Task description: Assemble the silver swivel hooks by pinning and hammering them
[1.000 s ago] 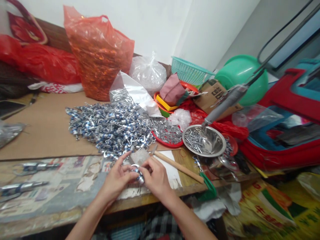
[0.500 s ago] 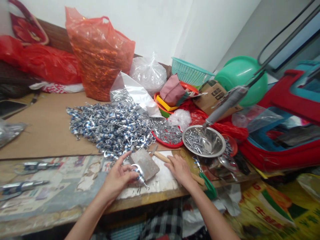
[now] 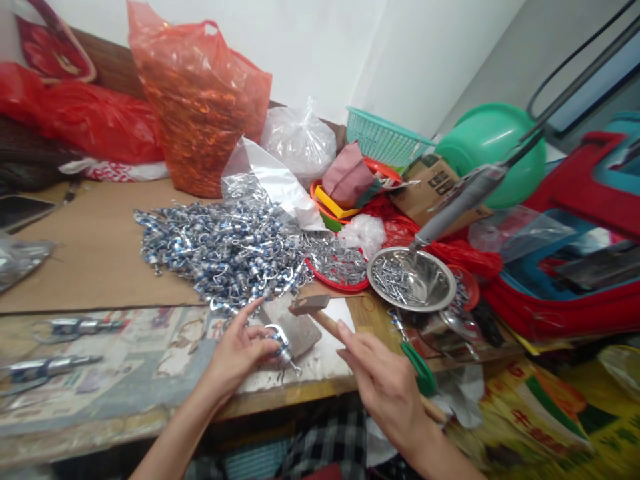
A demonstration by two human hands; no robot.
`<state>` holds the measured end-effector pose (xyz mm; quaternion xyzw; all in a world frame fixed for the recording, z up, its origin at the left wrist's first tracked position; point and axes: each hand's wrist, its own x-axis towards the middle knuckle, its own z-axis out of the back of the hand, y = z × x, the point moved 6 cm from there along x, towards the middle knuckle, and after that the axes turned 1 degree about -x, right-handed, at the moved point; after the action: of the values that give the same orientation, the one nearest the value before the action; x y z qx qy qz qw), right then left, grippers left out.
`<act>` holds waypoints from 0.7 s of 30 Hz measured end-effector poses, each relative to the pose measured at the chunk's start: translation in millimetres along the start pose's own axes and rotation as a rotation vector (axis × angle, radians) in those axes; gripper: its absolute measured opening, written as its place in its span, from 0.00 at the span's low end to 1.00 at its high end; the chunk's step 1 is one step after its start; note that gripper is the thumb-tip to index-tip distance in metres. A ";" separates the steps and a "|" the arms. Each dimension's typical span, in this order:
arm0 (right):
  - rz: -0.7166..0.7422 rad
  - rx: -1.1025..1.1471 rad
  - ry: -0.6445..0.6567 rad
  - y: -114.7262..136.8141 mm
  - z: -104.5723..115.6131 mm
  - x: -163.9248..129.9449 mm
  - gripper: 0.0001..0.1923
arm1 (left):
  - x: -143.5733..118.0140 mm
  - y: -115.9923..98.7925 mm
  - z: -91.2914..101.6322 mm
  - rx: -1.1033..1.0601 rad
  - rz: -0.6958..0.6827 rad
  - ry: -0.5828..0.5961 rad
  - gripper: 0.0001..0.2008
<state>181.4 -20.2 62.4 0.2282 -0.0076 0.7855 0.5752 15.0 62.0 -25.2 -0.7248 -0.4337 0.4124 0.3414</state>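
Between the fingers of my left hand [image 3: 243, 348] is a small metal fitting with a curved hook and a ringed pin [image 3: 284, 348]. It rests against the near edge of a grey metal block [image 3: 295, 328] on the bench. My right hand [image 3: 383, 373] is wrapped round the wooden handle of a hammer [image 3: 311, 305]. The hammer's head hovers over the block, to the upper right of the fitting. A big heap of similar blue and silver fittings [image 3: 230, 253] lies just beyond my left hand.
Right of the heap are a red tray of small metal parts [image 3: 340, 263] and a steel bowl of pins [image 3: 437, 283]. A grey-handled tool [image 3: 450, 200] slants over the bowl. Larger metal pieces [image 3: 55, 367] lie left. An orange bag [image 3: 200, 113] stands behind.
My right hand has closed round the hammer handle and lifted it off the bench, bringing its head over the block. My left hand stays with the fitting, nearly still.
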 end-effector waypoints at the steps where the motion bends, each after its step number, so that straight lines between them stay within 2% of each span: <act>1: 0.001 -0.044 0.022 0.6 -3.5 -2.1 0.24 | -0.1 -0.5 -0.1 0.003 -0.003 0.000 0.44; 4: -0.013 -0.115 0.074 -0.3 -13.3 -6.6 0.24 | 0.1 -1.4 0.0 0.018 -0.004 -0.006 0.43; 8: -0.021 -0.023 -0.086 0.0 -9.2 -9.8 0.22 | 1.1 -0.7 1.2 0.033 0.002 -0.019 0.42; 9: -0.018 -0.013 -0.074 0.7 -10.3 -10.0 0.22 | 1.2 -0.4 1.5 0.035 0.000 -0.023 0.42; 13: -0.029 -0.045 0.108 3.1 -18.7 -9.0 0.23 | 1.0 0.8 2.0 0.033 -0.011 -0.021 0.42; 18: -0.035 -0.041 -0.001 4.7 -8.4 -9.5 0.23 | 1.1 2.6 3.0 0.004 -0.001 -0.025 0.43; 21: -0.015 -0.067 0.040 5.4 -12.0 -12.2 0.23 | 1.3 3.4 3.2 -0.011 -0.004 -0.023 0.43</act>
<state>175.2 -29.6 48.5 0.1929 -0.0206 0.7848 0.5885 13.6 62.3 -29.9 -0.7208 -0.4414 0.4176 0.3334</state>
